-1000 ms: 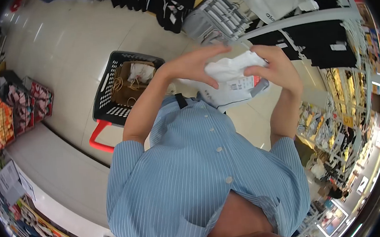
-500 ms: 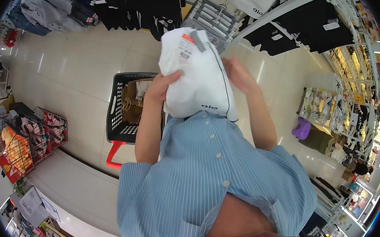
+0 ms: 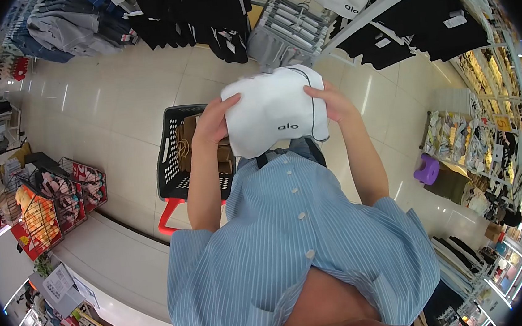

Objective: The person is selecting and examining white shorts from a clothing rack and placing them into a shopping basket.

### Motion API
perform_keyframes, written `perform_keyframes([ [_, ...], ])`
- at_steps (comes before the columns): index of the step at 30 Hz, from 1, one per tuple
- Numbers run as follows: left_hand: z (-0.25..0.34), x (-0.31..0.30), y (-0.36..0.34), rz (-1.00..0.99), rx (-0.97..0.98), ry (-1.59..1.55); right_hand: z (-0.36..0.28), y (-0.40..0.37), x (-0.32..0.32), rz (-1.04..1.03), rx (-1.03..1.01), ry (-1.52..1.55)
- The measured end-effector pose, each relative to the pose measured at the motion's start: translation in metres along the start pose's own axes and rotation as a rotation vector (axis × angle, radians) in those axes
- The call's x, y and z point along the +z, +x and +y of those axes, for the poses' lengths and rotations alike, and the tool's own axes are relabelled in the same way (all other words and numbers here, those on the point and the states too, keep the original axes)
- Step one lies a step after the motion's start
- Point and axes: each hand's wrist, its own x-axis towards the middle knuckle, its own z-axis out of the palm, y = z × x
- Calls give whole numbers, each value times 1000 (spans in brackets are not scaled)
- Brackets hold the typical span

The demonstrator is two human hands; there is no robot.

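Note:
A folded white garment (image 3: 269,109) with dark piping and the word "alo" is held in front of my waist. My left hand (image 3: 212,120) is closed on its left edge, thumb on top. On the opposite edge my right hand (image 3: 335,102) grips it near the piping, its thumb also on top. The fingers beneath the cloth are hidden. Below and to the left stands a black shopping basket (image 3: 166,156) with a red handle (image 3: 168,218). Brown packages (image 3: 189,132) lie in it, partly covered by my left arm.
Hanging black clothes (image 3: 189,11) and a rack of grey garments (image 3: 290,30) stand ahead. Black shorts (image 3: 441,17) hang at upper right. Wire bins (image 3: 59,193) and a white counter (image 3: 120,256) are on the left. A purple stool (image 3: 427,169) sits at right on the tiled floor (image 3: 106,102).
The garment has gone from tall to a shorter fold, its price tag out of sight. My right hand, beside it earlier, now grips its right edge.

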Motion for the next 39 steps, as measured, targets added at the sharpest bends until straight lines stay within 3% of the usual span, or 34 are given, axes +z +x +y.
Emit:
perform_keyframes([
  [1, -3, -3, 6, 58, -63, 22, -3, -1, -3, 33, 45, -35],
  [5, -42, -32, 33, 368, 2, 270, 1, 3, -12, 206, 142, -284],
  [10, -70, -52, 70, 489, 75, 321, 23, 13, -28, 326, 129, -347],
  [12, -60, -50, 78, 506, 88, 352, 23, 18, -29, 378, -13, -283],
  [15, -28, -4, 62, 656, 335, 350, 4, 13, -3, 466, -279, -331],
  [18, -18, 43, 37, 730, 171, 309, -10, 1, 36, 576, -498, -491],
  [19, -30, 43, 37, 520, 47, 22, -9, -3, 46, 616, -561, -550],
  [21, -60, 38, 44, 77, -202, -536, 9, -11, 57, 568, -450, -522],
  [24, -69, 65, 56, -257, 114, -650, 39, -28, 45, 369, -343, -555],
  [25, -69, 75, 60, -64, 196, -608, 48, -34, 38, 280, -314, -578],
  [28, -70, 91, 67, 157, 143, -473, 55, -45, 11, 211, -336, -799],
  [31, -85, 91, 80, 110, 219, -557, 44, -56, -5, 177, -261, -713],
  [34, -70, 105, 72, 101, 313, -482, 28, -59, -39, 56, -647, -1110],
  [37, -54, 104, 61, 113, 372, -367, 7, -49, -73, 153, -395, -707],
  [39, -52, 109, 54, 103, 405, -283, -14, -30, -92, 147, -473, -692],
])
